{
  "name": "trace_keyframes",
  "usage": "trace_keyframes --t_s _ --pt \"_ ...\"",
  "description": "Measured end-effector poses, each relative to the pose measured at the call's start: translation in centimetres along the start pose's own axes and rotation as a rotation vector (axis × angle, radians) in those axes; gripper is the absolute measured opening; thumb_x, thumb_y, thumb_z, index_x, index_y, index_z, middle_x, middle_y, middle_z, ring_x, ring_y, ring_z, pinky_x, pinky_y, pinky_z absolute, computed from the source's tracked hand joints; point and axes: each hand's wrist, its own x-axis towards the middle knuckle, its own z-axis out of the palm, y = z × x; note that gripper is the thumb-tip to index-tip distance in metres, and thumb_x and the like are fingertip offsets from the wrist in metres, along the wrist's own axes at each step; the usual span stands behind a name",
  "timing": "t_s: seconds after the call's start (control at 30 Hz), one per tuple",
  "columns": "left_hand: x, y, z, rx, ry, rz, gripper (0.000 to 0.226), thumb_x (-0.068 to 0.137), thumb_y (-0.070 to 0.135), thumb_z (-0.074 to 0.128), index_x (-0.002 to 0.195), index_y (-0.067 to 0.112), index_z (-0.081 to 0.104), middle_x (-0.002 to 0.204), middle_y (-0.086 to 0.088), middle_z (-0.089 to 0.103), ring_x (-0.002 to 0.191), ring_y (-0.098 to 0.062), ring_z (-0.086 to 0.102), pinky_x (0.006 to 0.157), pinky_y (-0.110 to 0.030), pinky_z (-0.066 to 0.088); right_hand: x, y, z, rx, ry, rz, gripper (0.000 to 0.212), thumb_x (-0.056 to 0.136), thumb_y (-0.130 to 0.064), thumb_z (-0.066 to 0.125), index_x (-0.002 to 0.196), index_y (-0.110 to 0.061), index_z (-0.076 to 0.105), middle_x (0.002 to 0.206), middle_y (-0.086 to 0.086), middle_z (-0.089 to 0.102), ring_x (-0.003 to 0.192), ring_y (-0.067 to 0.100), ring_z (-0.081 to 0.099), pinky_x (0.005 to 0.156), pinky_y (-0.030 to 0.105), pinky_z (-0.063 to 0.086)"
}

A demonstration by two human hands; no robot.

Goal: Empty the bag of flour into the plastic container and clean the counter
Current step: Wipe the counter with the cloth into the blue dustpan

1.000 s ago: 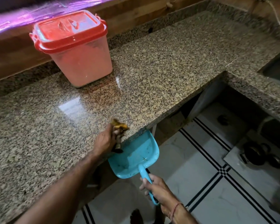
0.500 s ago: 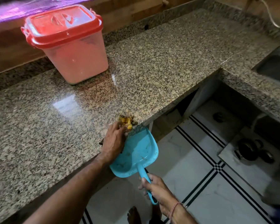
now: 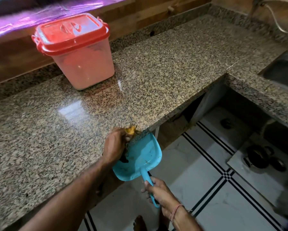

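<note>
front edge of speckled granite counter (image 3: 156, 80): left hand (image 3: 114, 147) curled round a small yellow-and-dark wad (image 3: 130, 130), right hand (image 3: 158, 192) gripping the handle of a light blue plastic dustpan (image 3: 145, 152) tucked under it. red-lidded plastic container (image 3: 78, 52) closed near back edge. best: pan lip flush, level.

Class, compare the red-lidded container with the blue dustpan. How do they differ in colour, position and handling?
The container is pink-sided with a red lid; the dustpan is light blue. The container stands on the counter near the back wall; the dustpan is held at the counter's front edge. Nobody touches the container; the right hand grips the dustpan's handle. Both look plastic.
</note>
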Motion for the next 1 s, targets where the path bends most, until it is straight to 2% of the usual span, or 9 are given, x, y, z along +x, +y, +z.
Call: trace_keyframes --t_s 0.13,0.23,0.37,0.43,0.53,0.67,0.73,0.9,1.0 --pt "-3.0 0.1 1.6 0.089 -0.039 0.159 0.010 0.096 0.022 0.065 0.102 0.016 0.072 0.108 0.006 0.060 0.090 -0.007 0.057 0.078 -0.022 0.057 0.3 -0.1 0.6 0.036 0.015 0.023 0.014 0.103 -0.021 0.053 0.114 -0.019 0.061 0.085 0.006 0.068 0.065 0.011 0.053 0.054 0.017 0.046" --pt "-1.4 -0.4 0.5 -0.029 0.075 0.047 0.011 0.095 0.013 0.067 0.102 0.013 0.074 0.106 0.009 0.059 0.092 -0.011 0.060 0.070 -0.010 0.049 0.2 0.1 0.7 0.046 0.010 0.016 0.016 0.102 -0.023 0.055 0.115 -0.017 0.063 0.083 0.005 0.069 0.068 0.013 0.054 0.062 0.022 0.049" --pt "1.8 -2.4 -1.5 -0.042 0.179 -0.109 0.016 0.093 0.012 0.069 0.107 0.008 0.073 0.113 0.000 0.063 0.084 -0.011 0.060 0.067 -0.013 0.053 -0.1 0.3 0.2 0.020 -0.009 -0.008 0.017 0.102 -0.020 0.055 0.117 -0.014 0.063 0.087 0.008 0.067 0.064 0.010 0.054 0.057 0.016 0.048" --pt "2.4 -2.8 -0.9 -0.016 0.132 -0.162 0.016 0.094 0.019 0.068 0.107 0.012 0.074 0.117 0.003 0.062 0.088 -0.009 0.058 0.072 -0.013 0.050 -0.3 0.2 0.2 0.006 -0.020 -0.023 0.014 0.103 -0.018 0.054 0.114 -0.015 0.062 0.088 0.009 0.066 0.061 0.009 0.052 0.053 0.013 0.046" --pt "2.7 -1.5 1.2 0.003 0.028 -0.074 0.027 0.093 0.032 0.068 0.111 0.013 0.074 0.118 -0.001 0.066 0.091 -0.011 0.059 0.073 -0.019 0.050 -0.4 0.2 0.1 0.015 -0.034 -0.030 0.011 0.102 -0.019 0.055 0.109 -0.018 0.063 0.086 0.009 0.066 0.061 0.009 0.051 0.054 0.013 0.045" --pt "4.5 -0.2 1.7 0.059 -0.135 0.020 0.042 0.099 0.035 0.060 0.134 0.011 0.063 0.117 -0.009 0.062 0.093 -0.013 0.053 0.078 -0.024 0.045 -0.4 0.4 0.4 0.000 -0.046 0.002 0.013 0.101 -0.021 0.057 0.103 -0.012 0.066 0.091 0.001 0.069 0.062 0.010 0.051 0.055 0.015 0.046" --pt "5.0 -0.5 1.3 0.085 -0.190 0.056 0.043 0.101 0.034 0.058 0.138 0.012 0.061 0.117 -0.010 0.060 0.096 -0.015 0.053 0.080 -0.025 0.043 -0.3 0.5 0.6 -0.003 -0.049 0.012 0.016 0.101 -0.020 0.056 0.104 -0.008 0.066 0.093 -0.002 0.069 0.061 0.008 0.052 0.055 0.014 0.046" --pt "0.9 -2.5 1.3 -0.004 -0.005 0.100 0.024 0.100 0.022 0.059 0.122 0.016 0.066 0.113 0.004 0.061 0.088 0.003 0.053 0.083 -0.019 0.051 -0.2 1.2 1.1 -0.043 -0.022 0.030 0.016 0.102 -0.024 0.054 0.114 -0.018 0.064 0.091 0.005 0.070 0.066 0.009 0.055 0.054 0.014 0.046" --pt "-2.1 -3.5 1.2 0.160 0.037 0.181 0.022 0.094 0.028 0.060 0.115 0.024 0.064 0.114 0.006 0.061 0.090 -0.008 0.051 0.076 -0.029 0.054 -0.1 1.2 1.6 -0.037 -0.033 0.042 0.015 0.103 -0.022 0.054 0.113 -0.017 0.063 0.086 0.006 0.069 0.061 0.008 0.055 0.051 0.015 0.044"
